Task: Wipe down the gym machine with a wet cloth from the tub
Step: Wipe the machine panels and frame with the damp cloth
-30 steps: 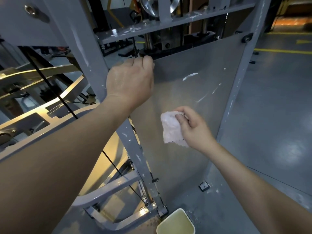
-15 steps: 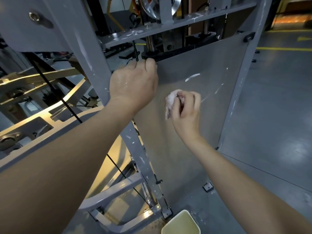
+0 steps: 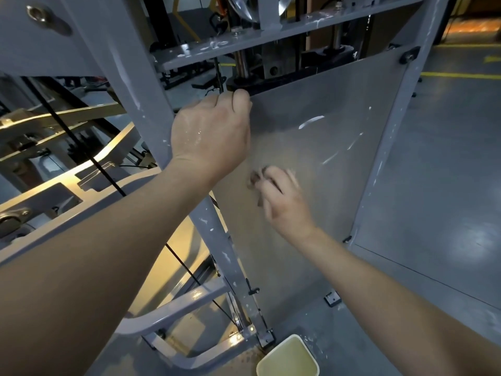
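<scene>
The gym machine has a grey metal frame [image 3: 127,77] and a translucent grey shield panel [image 3: 339,109] streaked with white marks. My left hand [image 3: 211,134] grips the panel's top edge near the left upright. Lower down, my right hand [image 3: 282,196] is blurred with motion against the panel's middle, and it holds the pale cloth [image 3: 256,177], of which only a small bunched edge shows past my fingers. The tub [image 3: 287,359], pale with yellowish liquid, stands on the floor at the machine's foot.
A grey upright [image 3: 401,126] bounds the panel on the right. Black cables [image 3: 89,156] and angled lever arms [image 3: 59,191] fill the left side. White splatter marks the crossbar [image 3: 244,47]. Grey floor with yellow lines [image 3: 461,76] stretches to the right.
My right hand with the cloth rose up the panel, then slid back down and slightly right. My left hand kept its hold on the panel's top edge.
</scene>
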Demonstrator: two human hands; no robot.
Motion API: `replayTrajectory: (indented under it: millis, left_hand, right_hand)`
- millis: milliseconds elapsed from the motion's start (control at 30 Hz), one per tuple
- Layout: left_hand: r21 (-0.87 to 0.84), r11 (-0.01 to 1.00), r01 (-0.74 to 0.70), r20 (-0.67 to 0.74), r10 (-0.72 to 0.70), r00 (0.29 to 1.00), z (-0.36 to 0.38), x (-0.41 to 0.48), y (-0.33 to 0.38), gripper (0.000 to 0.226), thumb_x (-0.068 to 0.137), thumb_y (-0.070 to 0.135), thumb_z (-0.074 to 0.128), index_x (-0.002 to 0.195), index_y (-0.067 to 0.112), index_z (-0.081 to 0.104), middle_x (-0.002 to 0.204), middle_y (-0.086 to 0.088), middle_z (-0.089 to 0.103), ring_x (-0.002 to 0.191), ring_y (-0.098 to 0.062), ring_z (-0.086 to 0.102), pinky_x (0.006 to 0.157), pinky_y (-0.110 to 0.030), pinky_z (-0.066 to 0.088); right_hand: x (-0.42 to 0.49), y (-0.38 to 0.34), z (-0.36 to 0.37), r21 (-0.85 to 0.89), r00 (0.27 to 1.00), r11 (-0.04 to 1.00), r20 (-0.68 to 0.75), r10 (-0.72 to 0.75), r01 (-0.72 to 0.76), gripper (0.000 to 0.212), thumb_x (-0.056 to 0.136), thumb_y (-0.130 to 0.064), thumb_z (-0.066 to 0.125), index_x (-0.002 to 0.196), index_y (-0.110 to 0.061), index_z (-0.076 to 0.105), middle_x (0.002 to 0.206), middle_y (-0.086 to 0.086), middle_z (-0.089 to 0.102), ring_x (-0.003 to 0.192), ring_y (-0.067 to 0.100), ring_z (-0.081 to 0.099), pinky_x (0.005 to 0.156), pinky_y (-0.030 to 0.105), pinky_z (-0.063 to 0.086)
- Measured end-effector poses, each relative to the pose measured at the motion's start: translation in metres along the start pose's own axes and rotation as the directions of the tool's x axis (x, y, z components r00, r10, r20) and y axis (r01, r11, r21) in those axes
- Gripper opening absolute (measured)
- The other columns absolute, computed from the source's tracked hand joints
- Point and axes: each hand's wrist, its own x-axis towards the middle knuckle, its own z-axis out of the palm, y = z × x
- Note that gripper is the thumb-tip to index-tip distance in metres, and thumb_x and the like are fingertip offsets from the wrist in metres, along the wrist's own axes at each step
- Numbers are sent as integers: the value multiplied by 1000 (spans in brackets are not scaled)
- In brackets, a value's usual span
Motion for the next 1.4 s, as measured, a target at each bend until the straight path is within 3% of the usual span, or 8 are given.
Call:
replayTrajectory:
  millis: [300,467,667,800,933,1033,1200,1400]
  left_hand:
    - [66,998,-7,-37,9,999,-1,0,1,26,104,26,45,88,16,62,70,1,66,55,-23,59,51,-29,20]
    - [45,999,9,-41,-7,999,-1,0,2,25,104,24,46,87,14,62,69,-3,65,53,-26,56,51,-28,21]
    - [59,998,3,-25,-2,1000,-1,1,1,23,102,24,49,84,16,61,67,0,64,51,-24,56,51,-28,21]
    - [78,997,3,-17,-1,1000,-1,1,0,22,101,25,51,84,17,62,68,2,65,52,-22,57,53,-29,20]
    - [27,1000,-2,-18,3,1000,-1,1,1,22,102,23,50,85,15,62,67,-1,64,51,-24,56,53,-28,20]
    - [27,1000,-3,0,3,1000,-3,2,0,23,101,23,50,85,14,63,67,-1,64,52,-25,56,53,-28,20]
    - [-35,999,-10,13,10,1000,-5,2,0,22,102,21,50,87,12,63,68,-4,65,55,-28,58,53,-28,21]
    - [-62,997,-52,85,58,995,-12,4,-1,26,106,18,42,89,10,58,73,-8,62,58,-29,56,53,-32,26]
  right_hand:
    - [61,-12,-15,68,960,985,-223,167,-156,25,87,13,51,96,-4,68,100,18,61,87,37,58,82,38,48]
    - [3,-7,-13,53,987,993,123,-107,101,35,110,-15,28,98,-13,61,100,17,63,78,38,58,69,47,52]
    - [74,-2,-26,170,918,955,-276,284,-244,23,103,-1,53,117,3,70,99,15,55,73,27,60,67,42,54]
    - [41,-16,-27,50,995,998,94,31,-36,16,109,-21,48,113,-23,63,102,9,61,90,22,61,79,44,54]
    - [86,8,-48,44,963,990,-229,141,-135,36,109,-27,46,111,-2,71,96,6,60,84,-12,50,76,8,46]
    - [84,2,-32,41,929,979,-311,202,-199,22,102,-2,53,115,0,71,100,13,57,78,-3,50,72,10,44]
    - [26,-5,-22,85,987,996,160,-14,1,20,105,-21,37,92,-30,50,94,5,64,77,28,61,69,44,55]
    - [59,21,-42,49,950,958,-124,286,-282,22,102,-18,47,117,-11,62,111,9,56,92,21,55,81,26,44]
